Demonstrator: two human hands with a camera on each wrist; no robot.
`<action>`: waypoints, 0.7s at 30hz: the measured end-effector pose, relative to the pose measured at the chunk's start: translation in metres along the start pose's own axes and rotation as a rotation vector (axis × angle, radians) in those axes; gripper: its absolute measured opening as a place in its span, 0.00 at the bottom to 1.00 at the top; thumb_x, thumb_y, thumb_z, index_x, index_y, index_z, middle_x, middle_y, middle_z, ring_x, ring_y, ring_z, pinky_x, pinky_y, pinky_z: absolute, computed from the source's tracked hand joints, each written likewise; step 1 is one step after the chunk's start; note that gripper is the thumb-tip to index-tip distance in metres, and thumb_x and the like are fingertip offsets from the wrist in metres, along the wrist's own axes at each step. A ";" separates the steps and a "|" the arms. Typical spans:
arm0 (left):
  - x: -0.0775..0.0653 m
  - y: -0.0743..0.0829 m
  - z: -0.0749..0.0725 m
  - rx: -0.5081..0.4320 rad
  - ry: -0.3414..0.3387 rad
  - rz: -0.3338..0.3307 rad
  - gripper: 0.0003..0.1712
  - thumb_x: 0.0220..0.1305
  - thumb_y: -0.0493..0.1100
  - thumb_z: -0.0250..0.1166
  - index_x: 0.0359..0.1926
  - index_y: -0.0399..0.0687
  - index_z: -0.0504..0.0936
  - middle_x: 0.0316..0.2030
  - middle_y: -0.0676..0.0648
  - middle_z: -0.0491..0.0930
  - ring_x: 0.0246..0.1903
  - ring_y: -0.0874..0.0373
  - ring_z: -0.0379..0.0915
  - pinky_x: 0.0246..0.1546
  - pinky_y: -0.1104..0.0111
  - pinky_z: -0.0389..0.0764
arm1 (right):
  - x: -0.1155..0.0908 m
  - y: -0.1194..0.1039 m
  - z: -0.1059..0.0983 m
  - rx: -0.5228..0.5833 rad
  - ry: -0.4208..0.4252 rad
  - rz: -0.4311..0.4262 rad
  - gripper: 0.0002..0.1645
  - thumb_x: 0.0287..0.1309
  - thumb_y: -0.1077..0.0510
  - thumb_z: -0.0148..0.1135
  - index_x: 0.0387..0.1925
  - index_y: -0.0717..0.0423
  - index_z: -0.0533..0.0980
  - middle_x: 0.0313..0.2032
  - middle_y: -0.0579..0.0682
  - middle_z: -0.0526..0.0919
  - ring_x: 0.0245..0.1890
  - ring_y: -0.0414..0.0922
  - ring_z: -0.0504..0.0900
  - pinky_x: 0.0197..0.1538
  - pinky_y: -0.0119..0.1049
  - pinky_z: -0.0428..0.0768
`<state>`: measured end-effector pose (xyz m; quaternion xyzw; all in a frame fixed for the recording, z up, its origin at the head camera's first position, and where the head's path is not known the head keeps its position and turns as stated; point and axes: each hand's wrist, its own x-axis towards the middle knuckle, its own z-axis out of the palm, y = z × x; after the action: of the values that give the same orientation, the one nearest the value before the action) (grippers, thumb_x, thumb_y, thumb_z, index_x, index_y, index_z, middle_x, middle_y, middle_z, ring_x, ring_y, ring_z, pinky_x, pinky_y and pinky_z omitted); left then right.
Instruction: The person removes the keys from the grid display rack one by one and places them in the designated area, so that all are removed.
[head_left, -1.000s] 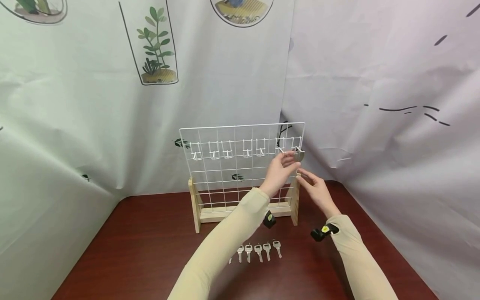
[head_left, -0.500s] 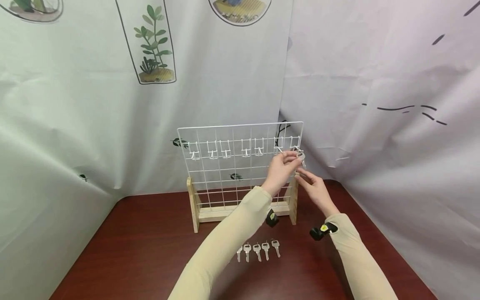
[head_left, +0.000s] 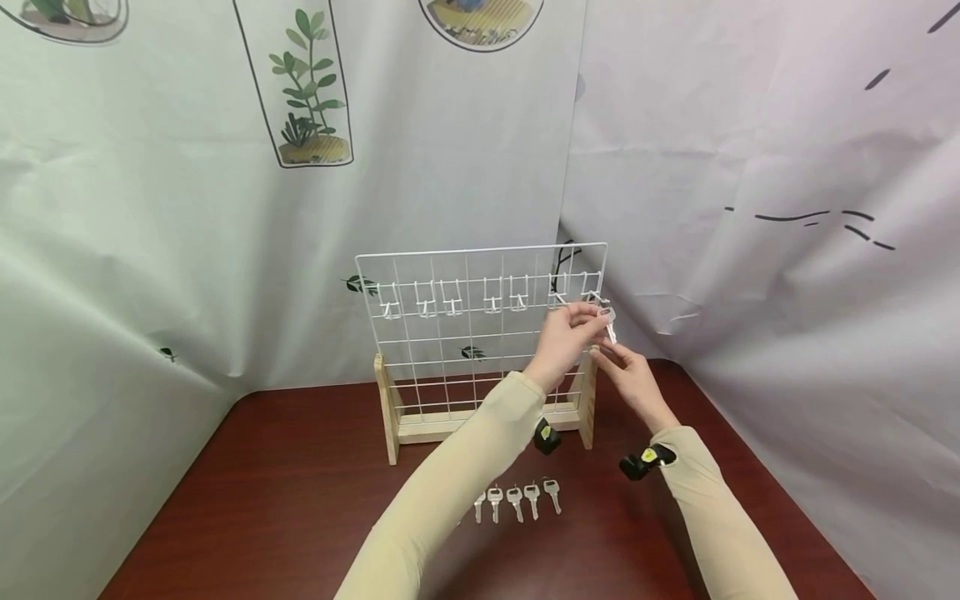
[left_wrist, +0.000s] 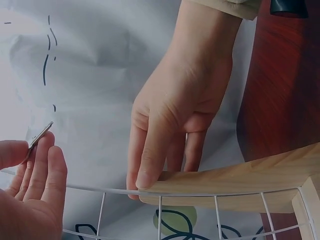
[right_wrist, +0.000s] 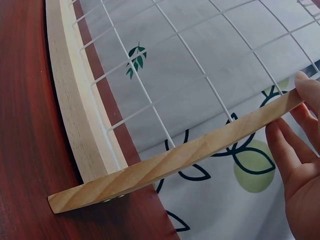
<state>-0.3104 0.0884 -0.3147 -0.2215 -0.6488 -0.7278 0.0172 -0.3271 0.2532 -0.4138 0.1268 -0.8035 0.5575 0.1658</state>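
Observation:
My left hand [head_left: 558, 340] pinches a silver key [head_left: 611, 326] between thumb and fingers, just in front of the rightmost white hook [head_left: 595, 296] on the wire grid rack. The blade of the key points down. Seen edge-on in the left wrist view, the key [left_wrist: 41, 135] sticks out past the fingertips of the left hand [left_wrist: 35, 187]. Lower down, my right hand [head_left: 634, 385] grips the top of the rack's right wooden upright [right_wrist: 175, 150], thumb on one side and fingers on the other in the right wrist view.
Several more hooks [head_left: 452, 307] line the upper part of the white wire grid [head_left: 457, 340]. A row of several keys [head_left: 513, 497] lies on the dark red table [head_left: 300, 475] in front of the rack, partly hidden by the left sleeve. A printed white curtain [head_left: 465, 167] surrounds the table.
My left hand has shifted slightly right, and the key now shows at the right of its fingertips, blade down, where it was blurred behind them. The right hand keeps its grip on the upright.

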 end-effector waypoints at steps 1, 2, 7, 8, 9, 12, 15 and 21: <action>0.000 0.000 0.000 -0.005 -0.002 -0.002 0.11 0.67 0.37 0.67 0.46 0.34 0.82 0.38 0.41 0.87 0.40 0.38 0.84 0.47 0.51 0.84 | 0.000 0.000 0.000 -0.001 0.003 0.000 0.32 0.70 0.48 0.63 0.66 0.64 0.72 0.60 0.65 0.78 0.63 0.57 0.75 0.65 0.52 0.73; -0.001 0.000 -0.001 -0.005 -0.002 -0.003 0.10 0.67 0.37 0.67 0.46 0.34 0.82 0.38 0.41 0.87 0.39 0.40 0.85 0.46 0.54 0.85 | 0.000 0.000 0.000 0.001 0.005 0.002 0.32 0.70 0.48 0.63 0.66 0.64 0.72 0.60 0.65 0.78 0.63 0.58 0.75 0.65 0.53 0.72; -0.002 0.001 -0.001 -0.019 -0.006 0.003 0.10 0.69 0.35 0.65 0.48 0.33 0.81 0.40 0.39 0.86 0.38 0.43 0.85 0.46 0.56 0.86 | 0.001 0.000 0.000 -0.003 -0.002 0.013 0.32 0.71 0.50 0.61 0.67 0.65 0.71 0.61 0.65 0.77 0.64 0.58 0.74 0.66 0.53 0.72; -0.003 0.002 -0.001 -0.019 -0.007 0.006 0.10 0.69 0.35 0.65 0.47 0.33 0.81 0.40 0.40 0.86 0.38 0.43 0.85 0.46 0.55 0.85 | 0.001 -0.001 0.000 -0.005 -0.005 0.014 0.31 0.71 0.50 0.61 0.67 0.65 0.71 0.61 0.65 0.77 0.64 0.58 0.74 0.66 0.51 0.72; -0.004 0.002 -0.001 -0.020 -0.008 0.008 0.10 0.69 0.35 0.65 0.48 0.33 0.82 0.40 0.40 0.86 0.37 0.44 0.85 0.47 0.53 0.85 | 0.000 -0.001 0.000 -0.007 -0.007 0.016 0.31 0.71 0.50 0.61 0.67 0.65 0.71 0.61 0.65 0.77 0.64 0.57 0.74 0.66 0.50 0.72; -0.009 0.001 -0.001 -0.031 -0.016 0.014 0.09 0.69 0.35 0.64 0.48 0.34 0.82 0.37 0.43 0.85 0.33 0.50 0.84 0.47 0.51 0.85 | -0.003 -0.001 0.001 -0.016 -0.006 0.014 0.27 0.72 0.53 0.60 0.64 0.65 0.74 0.60 0.63 0.78 0.63 0.53 0.75 0.64 0.40 0.75; -0.015 -0.002 -0.003 -0.047 -0.037 0.022 0.09 0.69 0.33 0.63 0.48 0.32 0.81 0.36 0.43 0.85 0.30 0.59 0.81 0.44 0.56 0.86 | -0.005 0.001 0.002 -0.017 -0.004 0.013 0.24 0.71 0.56 0.61 0.62 0.67 0.75 0.58 0.64 0.79 0.60 0.51 0.76 0.57 0.27 0.75; -0.026 0.001 -0.019 -0.035 -0.093 0.044 0.12 0.70 0.32 0.62 0.52 0.31 0.79 0.43 0.36 0.84 0.37 0.51 0.83 0.44 0.60 0.86 | -0.003 -0.003 0.000 0.037 -0.024 0.023 0.30 0.72 0.57 0.60 0.68 0.67 0.68 0.65 0.64 0.72 0.65 0.55 0.71 0.53 0.17 0.71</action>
<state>-0.2919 0.0637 -0.3243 -0.2699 -0.6309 -0.7274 -0.0009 -0.3228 0.2523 -0.4127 0.1271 -0.7963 0.5727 0.1475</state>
